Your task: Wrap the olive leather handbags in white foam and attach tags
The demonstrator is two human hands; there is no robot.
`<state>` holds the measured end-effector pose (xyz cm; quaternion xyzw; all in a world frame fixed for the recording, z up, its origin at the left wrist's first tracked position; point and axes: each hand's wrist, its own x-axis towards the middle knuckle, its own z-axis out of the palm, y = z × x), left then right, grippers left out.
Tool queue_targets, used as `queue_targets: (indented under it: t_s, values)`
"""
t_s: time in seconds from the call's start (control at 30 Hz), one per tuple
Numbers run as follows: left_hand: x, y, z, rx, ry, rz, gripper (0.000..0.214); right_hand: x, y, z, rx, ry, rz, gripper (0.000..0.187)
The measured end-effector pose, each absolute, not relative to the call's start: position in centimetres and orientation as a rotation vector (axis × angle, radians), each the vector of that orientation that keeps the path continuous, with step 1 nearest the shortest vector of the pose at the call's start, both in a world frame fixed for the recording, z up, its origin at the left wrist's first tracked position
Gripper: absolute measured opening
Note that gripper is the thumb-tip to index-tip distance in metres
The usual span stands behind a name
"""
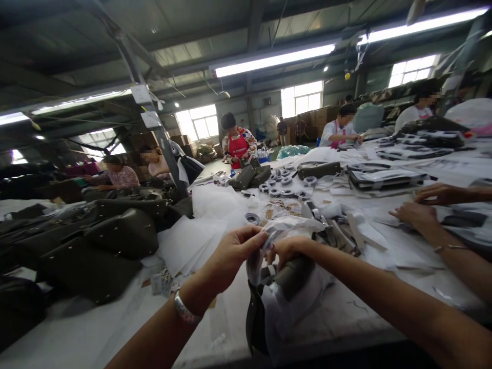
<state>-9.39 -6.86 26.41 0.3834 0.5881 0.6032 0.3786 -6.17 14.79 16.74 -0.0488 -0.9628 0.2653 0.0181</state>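
A dark olive handbag (295,275) stands near the front edge of the white table, partly covered by thin white wrapping (282,320). My left hand (229,252), with a patterned bangle at the wrist, pinches the bag's strap (254,264), which is wrapped in translucent film, between thumb and fingers. Across the bag's top reaches my right hand (289,249). Its fingers curl down beside the strap, and what they grip is hidden. Loose translucent film (294,224) spreads just above both hands.
Dark bags (115,236) are heaped on the left beside white sheets (196,241). Rolls of tape (286,180) lie farther back. At right, a co-worker's hands (418,212) are over the table near a wrapped bag (384,179). A post (169,154) rises behind the left heap.
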Motion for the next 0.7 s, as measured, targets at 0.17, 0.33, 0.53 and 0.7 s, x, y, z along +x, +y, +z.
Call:
queue_targets:
  t_s: [0.17, 0.33, 0.53, 0.7]
  values:
    - [-9.4, -6.9, 26.4, 0.990, 1.508, 1.584, 0.032, -3.5, 13.7, 18.2, -0.200, -2.846, 0.932, 0.027]
    - [-9.3, -6.9, 26.8, 0.939, 1.572, 1.594, 0.032, 2.0, 11.1, 19.9, -0.491, -2.243, 1.560, 0.037]
    - [-8.0, -6.5, 27.1, 1.030, 1.610, 1.581, 0.031, 4.2, 7.0, 20.0, -0.317, -1.529, 2.320, 0.044]
    - [-7.3, -6.3, 27.5, 1.133, 1.731, 1.573, 0.032, 3.8, 4.9, 21.1, -0.165, -1.259, 2.452, 0.040]
